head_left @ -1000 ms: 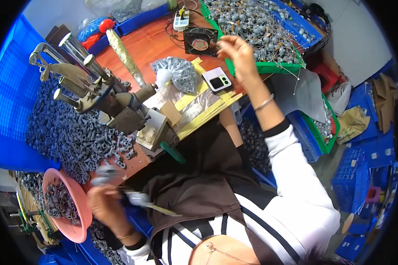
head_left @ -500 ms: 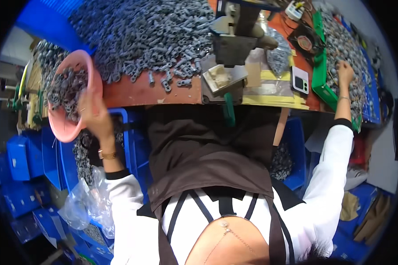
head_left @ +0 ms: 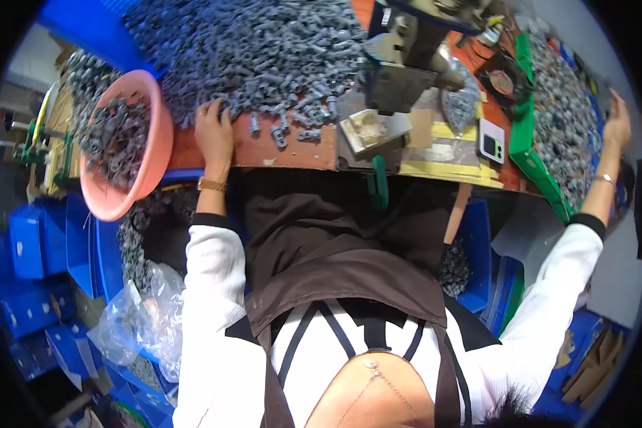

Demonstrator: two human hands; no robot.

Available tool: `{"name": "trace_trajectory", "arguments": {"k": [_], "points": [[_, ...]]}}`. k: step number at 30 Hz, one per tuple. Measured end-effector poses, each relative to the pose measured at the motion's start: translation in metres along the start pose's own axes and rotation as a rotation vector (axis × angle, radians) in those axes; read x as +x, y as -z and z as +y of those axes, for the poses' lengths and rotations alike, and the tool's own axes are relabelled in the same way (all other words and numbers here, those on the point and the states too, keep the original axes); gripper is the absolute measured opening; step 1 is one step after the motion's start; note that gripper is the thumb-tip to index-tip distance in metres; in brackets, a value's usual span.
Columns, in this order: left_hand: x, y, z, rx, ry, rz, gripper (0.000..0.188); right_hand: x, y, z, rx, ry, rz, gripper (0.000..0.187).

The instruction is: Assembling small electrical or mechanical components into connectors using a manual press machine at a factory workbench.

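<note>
At ten o'clock, the left hand (head_left: 215,139) reaches grey parts (head_left: 264,68), grip unclear; likely light, stiff, best pinched mid-stem.

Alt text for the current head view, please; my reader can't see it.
A person's bare left hand is at the front edge of a heap of small grey parts on a reddish-brown table, while the bare right hand extends beyond a green-walled tray; a round pink bowl sits left.
</note>
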State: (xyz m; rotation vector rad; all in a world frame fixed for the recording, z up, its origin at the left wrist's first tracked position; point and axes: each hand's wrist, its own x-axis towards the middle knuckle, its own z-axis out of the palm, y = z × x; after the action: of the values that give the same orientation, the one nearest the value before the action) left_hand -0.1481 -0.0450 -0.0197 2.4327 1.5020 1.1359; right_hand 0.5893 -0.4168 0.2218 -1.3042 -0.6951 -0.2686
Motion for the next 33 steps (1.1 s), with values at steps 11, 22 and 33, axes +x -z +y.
{"name": "trace_trajectory", "arguments": {"k": [11, 22, 33], "points": [[0.002, -0.007, -0.026, 0.008, -0.086, 0.032, 0.027, -0.075, -0.048, -0.048, 0.226, -0.099, -0.236, 0.023], [-0.016, 0.033, 0.046, -0.855, 0.299, 0.134, 0.026, -0.158, -0.01, -0.085, 0.458, -0.066, -0.471, 0.026], [-0.062, -0.011, 0.186, -0.687, -0.127, -0.224, 0.036, -0.395, -0.145, -0.121, 0.635, -0.253, -0.716, 0.019]]}}
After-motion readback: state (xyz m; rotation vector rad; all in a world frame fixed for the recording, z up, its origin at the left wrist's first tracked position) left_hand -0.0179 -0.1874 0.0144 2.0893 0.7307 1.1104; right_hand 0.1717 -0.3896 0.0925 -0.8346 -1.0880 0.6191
